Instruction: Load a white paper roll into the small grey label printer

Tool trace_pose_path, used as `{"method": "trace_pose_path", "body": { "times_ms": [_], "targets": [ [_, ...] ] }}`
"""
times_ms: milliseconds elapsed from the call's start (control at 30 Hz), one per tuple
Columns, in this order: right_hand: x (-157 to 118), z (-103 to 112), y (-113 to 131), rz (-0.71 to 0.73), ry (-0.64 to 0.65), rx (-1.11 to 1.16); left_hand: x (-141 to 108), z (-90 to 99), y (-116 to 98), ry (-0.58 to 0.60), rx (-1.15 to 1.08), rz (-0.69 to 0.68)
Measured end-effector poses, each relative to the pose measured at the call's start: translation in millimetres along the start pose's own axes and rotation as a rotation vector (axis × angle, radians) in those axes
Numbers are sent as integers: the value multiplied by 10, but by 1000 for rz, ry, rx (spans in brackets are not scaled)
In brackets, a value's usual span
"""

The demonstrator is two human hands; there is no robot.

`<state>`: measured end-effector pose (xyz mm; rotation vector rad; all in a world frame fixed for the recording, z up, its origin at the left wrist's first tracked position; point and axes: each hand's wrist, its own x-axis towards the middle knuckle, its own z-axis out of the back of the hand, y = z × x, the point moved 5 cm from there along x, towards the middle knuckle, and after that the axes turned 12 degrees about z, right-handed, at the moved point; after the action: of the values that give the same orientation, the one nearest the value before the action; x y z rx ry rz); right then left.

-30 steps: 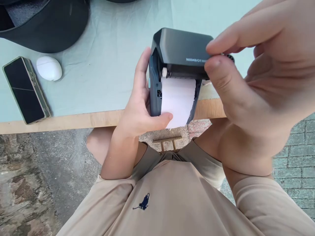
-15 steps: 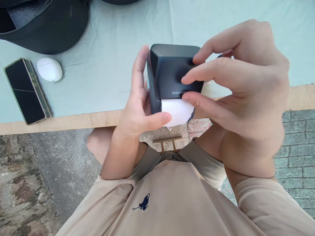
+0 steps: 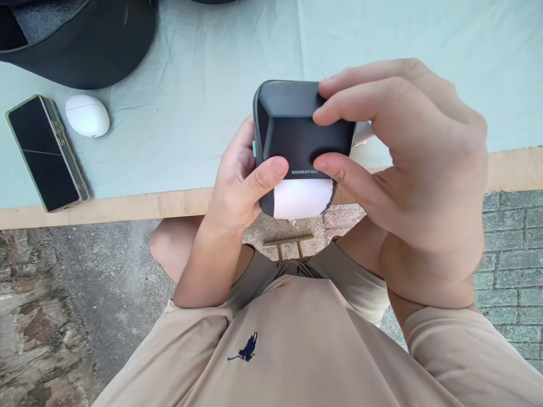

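Observation:
A dark label printer [image 3: 297,133] with NIIMBOT lettering is held up over the table's front edge. White label paper [image 3: 303,198] shows below its cover, with a ragged dark edge at the right. My left hand [image 3: 240,183] is closed around the printer's left side, its thumb on the cover's lower left corner and its other fingers mostly hidden behind. On the cover's right side, the thumb and fingertips of my right hand [image 3: 418,147] rest in a loose grip. Something pale, partly hidden by my right hand, shows behind the printer.
A phone [image 3: 44,152] lies on the pale cloth [image 3: 203,113] at the left, beside a white rounded case [image 3: 87,115]. A black bag-like item [image 3: 114,51] with a zip is at the back left. The wooden table edge [image 3: 178,213] runs in front of my knees.
My left thumb has moved from the paper up onto the cover. The cover's lower edge sits slightly lower. My right fingertips have shifted on the cover, the thumb staying near its lower right.

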<state>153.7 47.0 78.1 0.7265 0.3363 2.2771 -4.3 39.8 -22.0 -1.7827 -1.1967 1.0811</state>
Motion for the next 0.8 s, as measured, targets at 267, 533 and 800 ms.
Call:
{"method": "trace_pose_path", "body": {
  "times_ms": [267,533,800],
  "targets": [
    [-84,12,-84,162,-156,18,-22,-105,-122,21,-197,9],
    [-118,45,-83,137,-5,-64,12,9,-130,-90,-156,6],
    [-126,120,-61,22,-233,-59,28,-60,-128,-49,-247,20]
  ]
}}
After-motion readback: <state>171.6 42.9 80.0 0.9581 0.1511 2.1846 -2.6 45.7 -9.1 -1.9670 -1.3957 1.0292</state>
